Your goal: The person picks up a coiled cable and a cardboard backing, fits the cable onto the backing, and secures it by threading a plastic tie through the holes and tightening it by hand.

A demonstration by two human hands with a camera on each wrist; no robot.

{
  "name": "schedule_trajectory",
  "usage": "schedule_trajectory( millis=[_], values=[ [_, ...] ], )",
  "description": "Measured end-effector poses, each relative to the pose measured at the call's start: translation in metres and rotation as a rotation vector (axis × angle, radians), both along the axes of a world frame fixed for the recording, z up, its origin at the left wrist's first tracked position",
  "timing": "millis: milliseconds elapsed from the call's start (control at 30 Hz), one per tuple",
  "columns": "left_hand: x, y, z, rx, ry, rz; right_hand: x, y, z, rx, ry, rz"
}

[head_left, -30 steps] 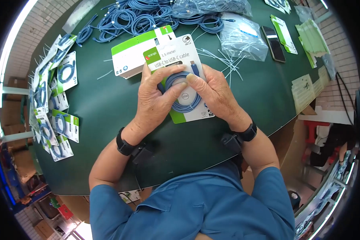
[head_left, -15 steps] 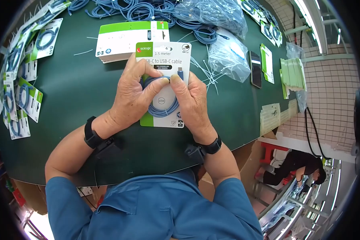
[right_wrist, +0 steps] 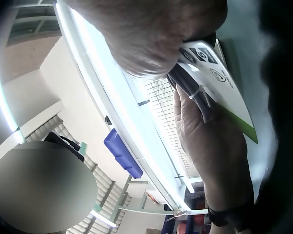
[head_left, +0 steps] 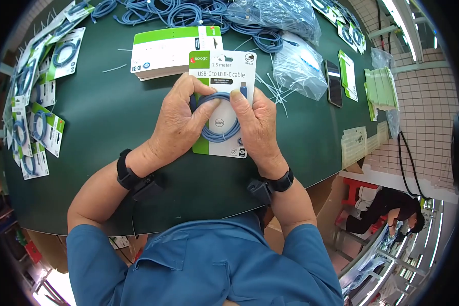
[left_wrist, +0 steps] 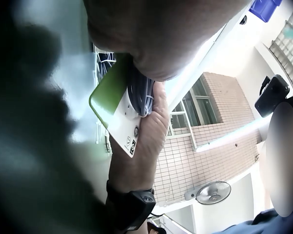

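Note:
A white and green packaging card [head_left: 228,65] printed "USB-C to USB-C cable" is held over the dark green table [head_left: 112,117]. A coiled blue cable [head_left: 220,133] lies on the card. My left hand [head_left: 181,122] grips the card's left edge, thumb pressing the coil. My right hand [head_left: 255,122] grips the right edge, thumb on the coil's top near the blue plug [head_left: 244,90]. In the left wrist view the card [left_wrist: 118,113] and coil [left_wrist: 140,92] show edge-on with the other hand [left_wrist: 149,141] beyond. The right wrist view shows the card [right_wrist: 219,85] and coil [right_wrist: 191,87] from below.
A stack of blank cards [head_left: 168,50] lies just behind the held card. Loose blue cables [head_left: 183,13] and plastic bags [head_left: 298,64] fill the far side. Finished carded cables [head_left: 33,107] line the left. A phone [head_left: 333,83], loose white ties [head_left: 270,86] and green sheets [head_left: 380,86] lie at right.
The head view has swung round, so the hands and card sit slightly right and lower in frame than half a second ago. Both hands keep their hold on card and coil.

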State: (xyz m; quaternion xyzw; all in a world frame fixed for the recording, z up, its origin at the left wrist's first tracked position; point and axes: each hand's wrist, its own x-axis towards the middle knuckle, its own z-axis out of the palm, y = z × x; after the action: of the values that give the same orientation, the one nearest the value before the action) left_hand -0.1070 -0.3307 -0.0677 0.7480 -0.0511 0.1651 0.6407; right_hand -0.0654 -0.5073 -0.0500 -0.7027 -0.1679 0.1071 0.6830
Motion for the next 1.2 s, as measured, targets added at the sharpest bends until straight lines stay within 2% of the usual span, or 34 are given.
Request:
schedule_trajectory(
  millis=[67, 367, 600, 733, 833, 1000, 1100, 1200],
  values=[
    [0.0, 0.001, -0.004, 0.048, -0.014, 0.024, -0.001, 0.0, 0.001, -0.002, 0.019, 0.016],
    [0.002, 0.0, -0.013, -0.034, -0.06, 0.071, 0.001, 0.001, 0.004, 0.058, 0.106, 0.039],
    [0.004, 0.0, -0.017, -0.069, -0.006, 0.075, -0.001, 0.003, 0.002, -0.117, -0.077, -0.036],
    [0.009, 0.001, -0.007, -0.046, -0.062, 0.011, 0.006, 0.001, -0.002, -0.105, -0.115, -0.078],
    [0.001, -0.015, 0.01, -0.35, -0.062, 0.103, 0.015, -0.005, -0.002, 0.017, -0.075, -0.132],
    [-0.006, -0.007, 0.01, -0.428, 0.131, -0.07, 0.017, -0.013, 0.0, 0.17, -0.083, -0.184],
    [-0.009, -0.006, 0.012, -0.462, 0.286, -0.31, 0.016, -0.013, 0.001, 0.17, -0.114, -0.179],
    [-0.011, -0.004, 0.011, -0.451, 0.355, -0.389, 0.015, -0.015, 0.002, 0.165, -0.102, -0.158]
  ],
)
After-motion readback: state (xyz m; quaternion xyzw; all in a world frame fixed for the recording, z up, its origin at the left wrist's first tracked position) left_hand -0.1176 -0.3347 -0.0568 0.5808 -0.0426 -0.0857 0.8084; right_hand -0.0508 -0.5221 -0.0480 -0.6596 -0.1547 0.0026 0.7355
